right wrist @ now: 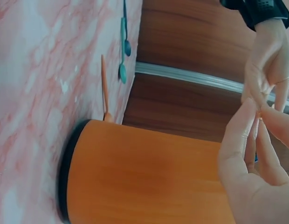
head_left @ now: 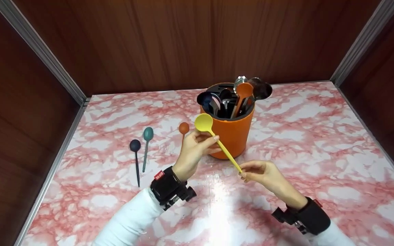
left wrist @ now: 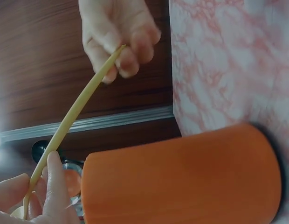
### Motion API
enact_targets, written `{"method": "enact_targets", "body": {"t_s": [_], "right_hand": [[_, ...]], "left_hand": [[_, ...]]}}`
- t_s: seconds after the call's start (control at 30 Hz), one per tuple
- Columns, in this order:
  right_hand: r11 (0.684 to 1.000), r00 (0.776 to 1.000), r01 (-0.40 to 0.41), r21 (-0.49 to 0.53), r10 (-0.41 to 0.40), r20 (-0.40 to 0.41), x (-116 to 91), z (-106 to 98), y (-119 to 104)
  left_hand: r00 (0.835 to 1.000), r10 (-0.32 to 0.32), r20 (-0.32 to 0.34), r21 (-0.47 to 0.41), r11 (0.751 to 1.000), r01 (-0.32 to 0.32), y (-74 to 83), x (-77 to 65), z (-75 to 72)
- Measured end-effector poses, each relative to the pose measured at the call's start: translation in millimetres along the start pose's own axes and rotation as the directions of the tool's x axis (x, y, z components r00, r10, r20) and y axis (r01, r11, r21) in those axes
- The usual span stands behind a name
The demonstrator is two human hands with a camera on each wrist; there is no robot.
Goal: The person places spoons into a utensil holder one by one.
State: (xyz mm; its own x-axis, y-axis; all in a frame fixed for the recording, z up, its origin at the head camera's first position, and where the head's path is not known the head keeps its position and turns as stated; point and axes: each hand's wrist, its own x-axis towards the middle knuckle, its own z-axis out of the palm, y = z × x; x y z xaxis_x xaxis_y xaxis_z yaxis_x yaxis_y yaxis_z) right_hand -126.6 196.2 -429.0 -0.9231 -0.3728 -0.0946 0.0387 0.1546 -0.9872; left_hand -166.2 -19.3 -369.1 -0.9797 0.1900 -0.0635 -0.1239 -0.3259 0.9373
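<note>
A yellow spoon with a round bowl is held up in front of the orange utensil holder. My left hand pinches its handle just below the bowl. At the handle's far end, the thumb and fingertips of my right hand pinch the tip. In the left wrist view the yellow handle runs slantwise between both hands. An orange spoon lies on the table behind my left hand, its lower handle hidden. Farther left lie a teal spoon and a dark blue spoon.
The holder's dark slotted top carries several utensils, among them an orange spoon, a dark ladle and a navy utensil. A pink-and-white marbled table lies beneath. Brown wood-grain panels with metal corner strips enclose three sides.
</note>
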Motion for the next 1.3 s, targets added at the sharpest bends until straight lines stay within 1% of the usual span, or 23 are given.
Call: {"method": "enact_targets", "body": {"t_s": [0.1,0.23,0.33,0.43,0.53,0.67,0.8,0.93,1.1,1.17,1.3], "right_hand": [[1.000,1.000,-0.016,0.013,0.015,0.015,-0.8,-2.4,4.2],[1.000,0.999,-0.024,0.018,0.023,0.037,-3.6,-5.1,9.0],[0.999,0.999,-0.031,0.018,0.030,0.044,-4.7,-7.0,12.3],[0.999,0.998,-0.047,0.022,0.046,0.043,-5.0,-7.9,15.0],[0.998,0.997,-0.064,0.020,0.063,0.035,-5.4,-8.6,16.8],[0.996,0.996,-0.087,0.010,0.087,0.015,-6.3,-9.2,18.2],[0.996,0.996,-0.094,0.000,0.094,0.012,-8.0,-10.1,19.8],[0.996,0.995,-0.093,0.000,0.093,0.017,-9.0,-11.8,21.5],[0.994,0.994,-0.107,0.018,0.106,0.029,-9.0,-14.0,25.2],[0.994,0.993,-0.111,0.022,0.110,0.036,-9.1,-14.5,26.7],[0.994,0.994,-0.107,0.026,0.106,0.039,-9.5,-15.2,28.2]], "left_hand": [[1.000,0.019,-0.013,-0.003,1.000,-0.019,8.4,2.6,-0.1],[0.997,0.045,-0.057,-0.007,0.999,-0.045,23.1,7.7,1.3],[0.991,0.092,-0.093,-0.005,0.996,-0.092,34.6,12.6,1.5],[0.979,0.159,-0.132,0.011,0.987,-0.159,44.5,18.2,1.2],[0.960,0.226,-0.165,0.042,0.974,-0.222,51.7,24.2,1.6],[0.940,0.275,-0.201,0.063,0.961,-0.268,57.7,31.0,3.6],[0.925,0.319,-0.207,0.076,0.948,-0.310,61.4,35.7,6.0],[0.901,0.385,-0.199,0.111,0.923,-0.369,64.6,39.7,7.3],[0.864,0.465,-0.194,0.207,0.880,-0.428,66.4,45.5,7.5],[0.850,0.491,-0.190,0.253,0.861,-0.441,65.7,48.0,7.3],[0.830,0.527,-0.181,0.347,0.824,-0.448,62.2,52.9,6.5]]}}
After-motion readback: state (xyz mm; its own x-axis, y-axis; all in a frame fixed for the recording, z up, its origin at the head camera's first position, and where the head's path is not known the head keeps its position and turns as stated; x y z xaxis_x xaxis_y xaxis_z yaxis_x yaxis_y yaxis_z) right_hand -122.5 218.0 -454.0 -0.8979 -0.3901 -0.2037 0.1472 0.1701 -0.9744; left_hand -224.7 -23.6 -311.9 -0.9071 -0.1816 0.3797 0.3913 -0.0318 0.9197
